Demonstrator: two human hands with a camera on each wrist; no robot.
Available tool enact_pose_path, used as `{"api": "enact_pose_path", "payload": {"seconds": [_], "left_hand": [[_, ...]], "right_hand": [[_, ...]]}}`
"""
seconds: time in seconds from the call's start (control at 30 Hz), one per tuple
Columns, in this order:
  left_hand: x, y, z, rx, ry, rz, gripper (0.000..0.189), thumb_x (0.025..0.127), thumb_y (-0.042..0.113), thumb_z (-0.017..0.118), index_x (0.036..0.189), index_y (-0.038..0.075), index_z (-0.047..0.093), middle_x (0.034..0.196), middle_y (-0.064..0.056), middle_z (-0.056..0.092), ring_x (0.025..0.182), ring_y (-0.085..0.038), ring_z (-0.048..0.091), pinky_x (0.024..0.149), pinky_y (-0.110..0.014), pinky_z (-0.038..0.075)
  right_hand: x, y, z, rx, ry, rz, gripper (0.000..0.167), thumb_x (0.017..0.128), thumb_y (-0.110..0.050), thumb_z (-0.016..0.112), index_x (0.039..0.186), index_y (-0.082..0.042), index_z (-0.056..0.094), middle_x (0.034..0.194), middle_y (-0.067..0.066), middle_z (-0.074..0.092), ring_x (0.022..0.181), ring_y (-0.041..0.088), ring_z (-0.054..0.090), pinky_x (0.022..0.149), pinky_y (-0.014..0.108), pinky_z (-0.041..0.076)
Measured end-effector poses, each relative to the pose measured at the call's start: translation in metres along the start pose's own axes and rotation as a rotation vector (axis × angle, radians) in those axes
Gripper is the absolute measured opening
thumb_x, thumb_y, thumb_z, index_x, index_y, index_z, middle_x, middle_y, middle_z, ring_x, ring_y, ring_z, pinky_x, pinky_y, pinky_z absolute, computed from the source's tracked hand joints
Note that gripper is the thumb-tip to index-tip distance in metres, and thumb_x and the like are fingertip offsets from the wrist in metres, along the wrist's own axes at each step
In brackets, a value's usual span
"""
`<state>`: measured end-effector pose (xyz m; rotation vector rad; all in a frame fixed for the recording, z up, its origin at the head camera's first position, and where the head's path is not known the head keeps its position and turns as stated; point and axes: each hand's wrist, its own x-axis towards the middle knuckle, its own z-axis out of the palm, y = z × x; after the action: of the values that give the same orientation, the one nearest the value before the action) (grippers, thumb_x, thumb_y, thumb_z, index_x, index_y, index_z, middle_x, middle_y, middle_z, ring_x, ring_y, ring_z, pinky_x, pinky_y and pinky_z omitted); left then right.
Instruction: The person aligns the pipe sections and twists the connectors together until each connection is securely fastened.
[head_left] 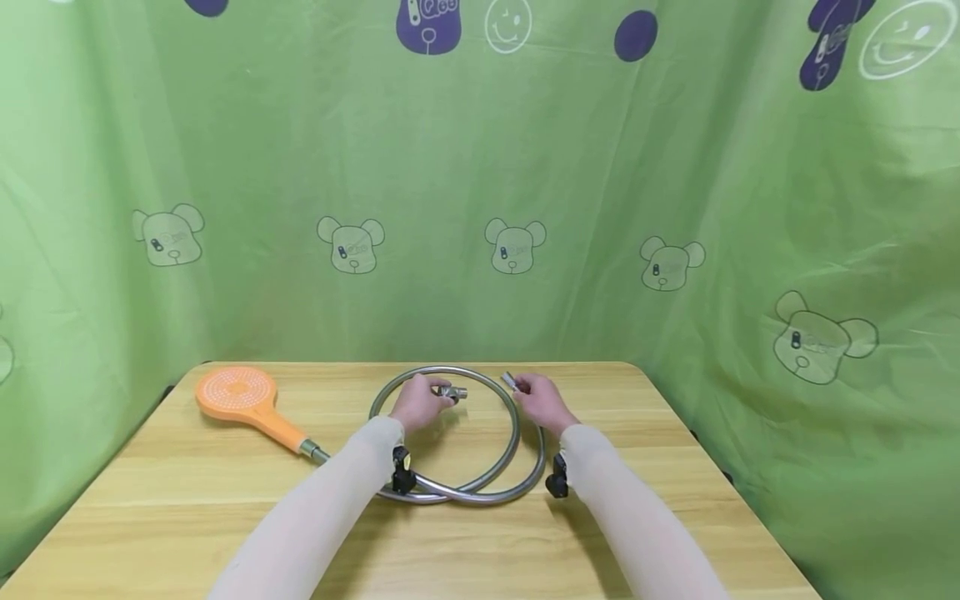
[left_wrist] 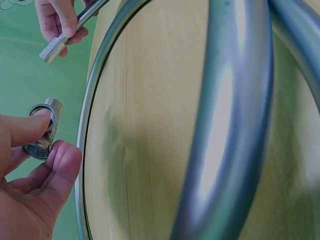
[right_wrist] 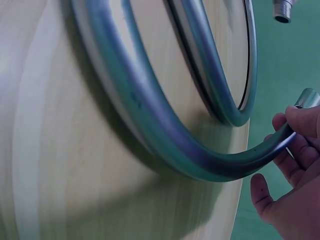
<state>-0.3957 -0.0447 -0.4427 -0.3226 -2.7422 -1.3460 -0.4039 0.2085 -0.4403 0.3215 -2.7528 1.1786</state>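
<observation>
My left hand (head_left: 417,404) pinches a small metal threaded pipe fitting (left_wrist: 46,131) between thumb and fingers, with an open threaded end facing down in the left wrist view. My right hand (head_left: 546,405) grips the silver shower hose (right_wrist: 220,167) just behind its metal end connector (left_wrist: 51,51). The fitting and the connector are apart, with a gap between the two hands. Most of the hose lies coiled in loops on the table around and below the hands. At the left, an orange shower head (head_left: 238,392) is joined to the hose's other end, its perforated face up.
The wooden table (head_left: 187,492) has its far edge just beyond the hands. A green curtain (head_left: 450,167) with printed bear heads hangs behind it and along both sides. Black wrist cameras sit on both light sleeves (head_left: 307,508).
</observation>
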Motion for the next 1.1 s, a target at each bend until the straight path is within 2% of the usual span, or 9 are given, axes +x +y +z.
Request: {"api": "enact_pose_path", "payload": {"seconds": [0.2,0.47,0.7,0.83,0.97,1.1], "left_hand": [[-0.001,0.003,-0.004,-0.053,-0.01,-0.034,0.044,0.084,0.016,0.081,0.125,0.005,0.07,0.092,-0.007,0.076,0.068,-0.015,0.063,0.062,-0.027,0.052],[0.002,0.003,-0.008,-0.143,-0.023,-0.054,0.046,0.085,0.011,0.078,0.128,0.002,0.067,0.09,-0.013,0.075,0.064,-0.014,0.062,0.055,-0.024,0.05],[0.004,0.002,-0.009,-0.173,-0.036,-0.059,0.044,0.086,0.01,0.077,0.129,0.003,0.067,0.095,-0.023,0.074,0.06,-0.013,0.06,0.051,-0.021,0.046],[0.003,0.004,-0.01,-0.164,-0.035,-0.06,0.045,0.085,0.01,0.078,0.128,0.004,0.067,0.092,-0.024,0.074,0.057,-0.011,0.057,0.049,-0.02,0.043],[0.004,0.005,-0.011,-0.166,-0.039,-0.064,0.045,0.086,0.01,0.077,0.129,0.004,0.067,0.093,-0.025,0.074,0.055,-0.01,0.055,0.048,-0.02,0.041],[0.004,0.006,-0.011,-0.152,-0.044,-0.056,0.045,0.086,0.011,0.078,0.13,0.005,0.067,0.095,-0.024,0.074,0.058,-0.01,0.057,0.05,-0.021,0.044]], "right_hand": [[0.005,-0.004,0.008,-0.042,-0.02,-0.031,0.018,0.094,0.0,0.062,0.11,0.003,0.07,0.094,0.012,0.068,0.085,0.021,0.059,0.078,0.036,0.053],[0.006,-0.013,0.016,-0.104,-0.041,-0.073,0.015,0.093,-0.002,0.064,0.106,-0.001,0.071,0.088,0.006,0.067,0.079,0.019,0.057,0.072,0.034,0.05],[0.009,-0.018,0.023,-0.127,-0.052,-0.075,0.024,0.094,-0.005,0.064,0.117,-0.008,0.073,0.107,0.011,0.074,0.09,0.02,0.062,0.084,0.042,0.052],[0.008,-0.023,0.024,-0.162,-0.072,-0.073,0.029,0.095,-0.006,0.065,0.123,-0.01,0.072,0.111,0.009,0.074,0.086,0.019,0.061,0.078,0.039,0.051],[0.009,-0.027,0.026,-0.212,-0.085,-0.084,0.033,0.095,-0.008,0.066,0.127,-0.012,0.07,0.112,0.007,0.074,0.084,0.018,0.061,0.085,0.044,0.047],[0.011,-0.027,0.029,-0.24,-0.085,-0.097,0.033,0.095,-0.01,0.066,0.127,-0.013,0.07,0.115,0.006,0.075,0.091,0.02,0.063,0.096,0.051,0.041]]}}
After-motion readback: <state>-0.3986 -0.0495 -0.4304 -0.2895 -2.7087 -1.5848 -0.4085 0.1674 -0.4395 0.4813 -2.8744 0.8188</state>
